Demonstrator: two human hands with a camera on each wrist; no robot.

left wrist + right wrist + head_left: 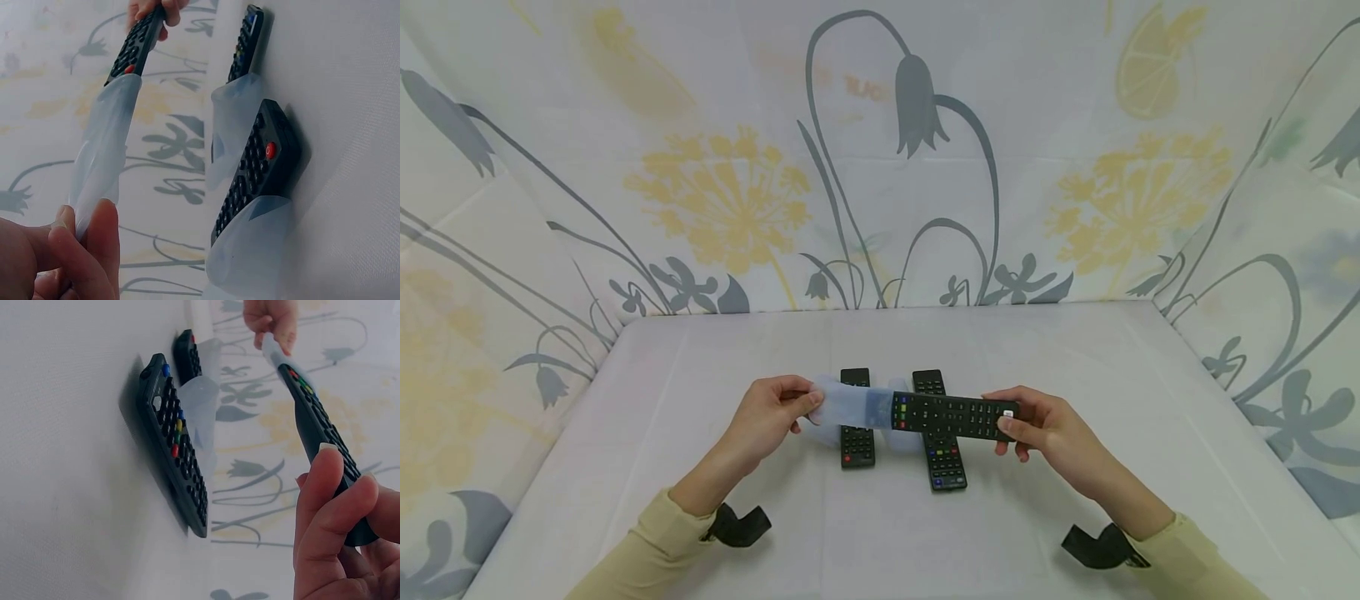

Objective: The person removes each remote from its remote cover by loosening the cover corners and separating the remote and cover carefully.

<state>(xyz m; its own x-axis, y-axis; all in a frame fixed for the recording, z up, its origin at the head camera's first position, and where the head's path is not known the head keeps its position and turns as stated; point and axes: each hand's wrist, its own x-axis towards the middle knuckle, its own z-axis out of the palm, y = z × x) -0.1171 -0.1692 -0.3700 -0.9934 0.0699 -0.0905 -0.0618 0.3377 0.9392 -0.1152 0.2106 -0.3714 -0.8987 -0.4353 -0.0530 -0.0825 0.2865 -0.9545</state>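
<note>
My left hand pinches the closed-looking end of a translucent plastic sleeve between thumb and fingers. A black remote control is gripped at its right end by my right hand, thumb on its button face. The remote's left end is at the sleeve's mouth, and in the left wrist view the sleeve overlaps the end beside a red button. Both are held up above the table, roughly level. Beneath them lie two more black remotes, a left one and a slightly slanted right one.
Translucent sleeves lie with the two lower remotes; the left wrist view shows one sleeve around part of the nearer remote. A white cloth covers the table. Flower-printed fabric stands behind and at both sides. Black straps hang at both wrists.
</note>
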